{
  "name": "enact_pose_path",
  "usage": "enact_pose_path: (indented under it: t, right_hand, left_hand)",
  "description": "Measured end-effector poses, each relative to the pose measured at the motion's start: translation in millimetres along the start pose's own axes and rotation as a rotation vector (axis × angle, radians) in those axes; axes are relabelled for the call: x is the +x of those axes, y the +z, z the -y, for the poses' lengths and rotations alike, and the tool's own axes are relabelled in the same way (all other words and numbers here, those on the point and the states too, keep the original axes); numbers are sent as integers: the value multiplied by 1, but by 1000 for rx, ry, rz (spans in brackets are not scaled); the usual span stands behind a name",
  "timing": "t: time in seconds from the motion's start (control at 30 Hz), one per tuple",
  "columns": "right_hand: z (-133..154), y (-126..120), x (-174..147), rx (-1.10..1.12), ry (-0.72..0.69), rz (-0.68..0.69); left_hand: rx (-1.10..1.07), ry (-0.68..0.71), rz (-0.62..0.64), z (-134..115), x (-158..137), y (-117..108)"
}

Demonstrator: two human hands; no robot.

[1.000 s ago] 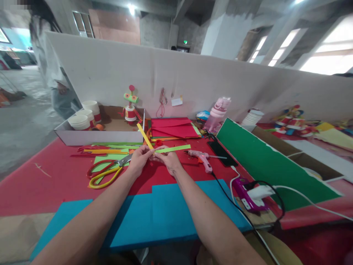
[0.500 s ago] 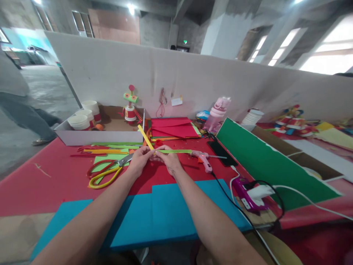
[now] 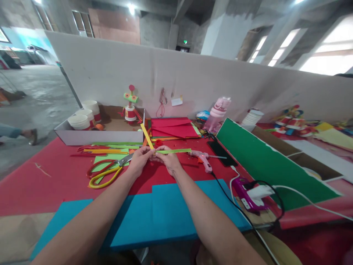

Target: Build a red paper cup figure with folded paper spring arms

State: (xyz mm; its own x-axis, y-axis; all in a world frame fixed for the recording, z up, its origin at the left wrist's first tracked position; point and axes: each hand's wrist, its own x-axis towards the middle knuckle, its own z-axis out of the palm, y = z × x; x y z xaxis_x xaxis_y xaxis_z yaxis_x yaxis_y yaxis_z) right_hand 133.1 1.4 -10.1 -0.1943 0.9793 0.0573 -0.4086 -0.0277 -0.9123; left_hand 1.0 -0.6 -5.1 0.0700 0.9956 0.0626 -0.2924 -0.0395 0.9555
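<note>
My left hand (image 3: 140, 159) and my right hand (image 3: 167, 159) meet over the red tabletop, fingers pinched together. Between them are a yellow paper strip (image 3: 147, 136), pointing up and away, and a green paper strip (image 3: 176, 151), stretching right; their joined ends are hidden by my fingers. Left of my left hand lie scissors (image 3: 106, 173) with one red and one yellow handle, on green paper. A pink glue gun (image 3: 202, 159) rests to the right, its small light lit, just past the green strip's tip.
A paper robot figure (image 3: 130, 110) and paper cups (image 3: 79, 122) stand in a shallow box at back left. Red paper (image 3: 173, 127) lies behind my hands. To the right are a phone (image 3: 220, 152), a purple power strip (image 3: 249, 195) with cords, and a green-sided box (image 3: 264, 165). Blue boards (image 3: 171, 209) line the front.
The yellow strip's free end has shifted slightly right and the green strip has tilted a little. At far left, a passing person has moved mostly out of view.
</note>
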Motion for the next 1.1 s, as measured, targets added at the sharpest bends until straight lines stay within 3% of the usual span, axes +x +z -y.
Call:
enact_pose_path:
  t: [0.17,0.47,0.8,1.1]
  right_hand:
    - [1,-2,1,-27,-5,-51]
    - [2,0,-2,-35,6,9]
    - [3,-2,0,9,-17,-32]
    - [3,1,-3,-25,5,1]
  left_hand:
    - [-4,-13,13,0,0,0]
    - [3,21,-12,2,2,-3]
    - [-101,-21,35,0,1,0]
    - [-37,6,0,0,1,-3]
